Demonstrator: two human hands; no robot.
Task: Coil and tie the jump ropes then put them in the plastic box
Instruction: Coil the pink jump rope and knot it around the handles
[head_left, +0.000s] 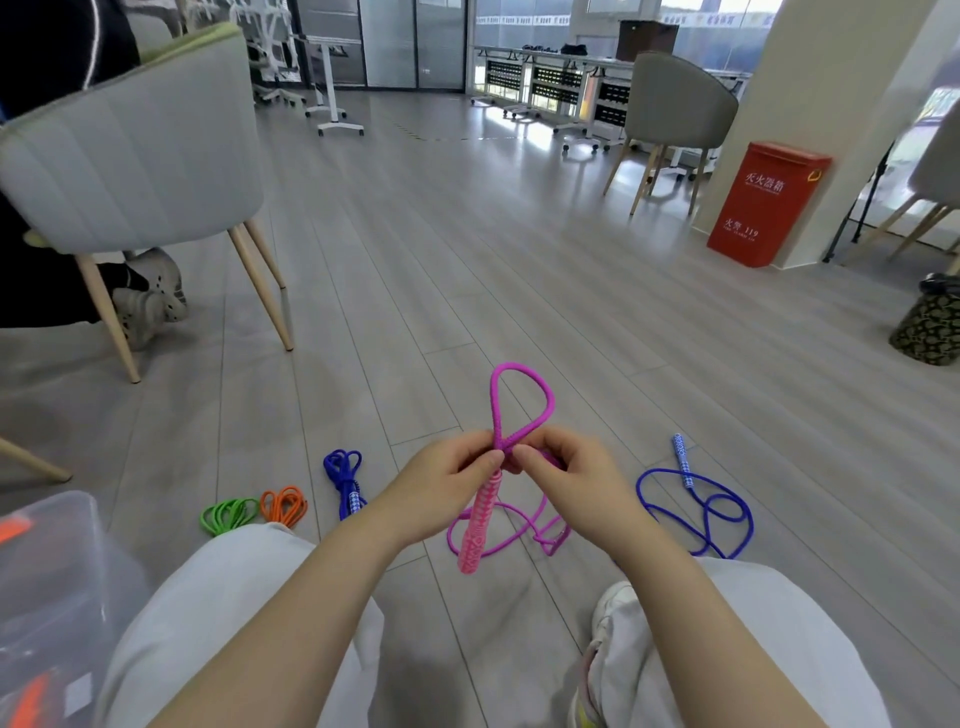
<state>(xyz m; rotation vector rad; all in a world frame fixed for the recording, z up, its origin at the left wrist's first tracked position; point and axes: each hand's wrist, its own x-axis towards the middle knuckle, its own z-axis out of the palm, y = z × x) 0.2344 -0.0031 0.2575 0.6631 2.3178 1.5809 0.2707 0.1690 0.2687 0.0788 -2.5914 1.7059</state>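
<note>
The person holds the magenta jump rope (519, 400) in front of the knees, above the floor (467, 260). The left hand (441, 488) pinches the rope at the top of its pink handle (480, 525), thumb and fingers closed around it. The right hand (563, 478) pinches the crossing of the loop just beside it, fingers curled on the cord. One loop stands up above both hands; the remaining cord hangs down and lies loose on the floor.

The cord looks light, soft and braided, so it probably bends easily and does not slip much, but loops can spring open if the pinch is released. The handle is stiff and a good place to hold.

The plastic box (57, 571) stands at the left, near the left knee. Green, orange and blue coiled ropes lie on the floor; another blue rope (696, 509) lies uncoiled at the right.
</note>
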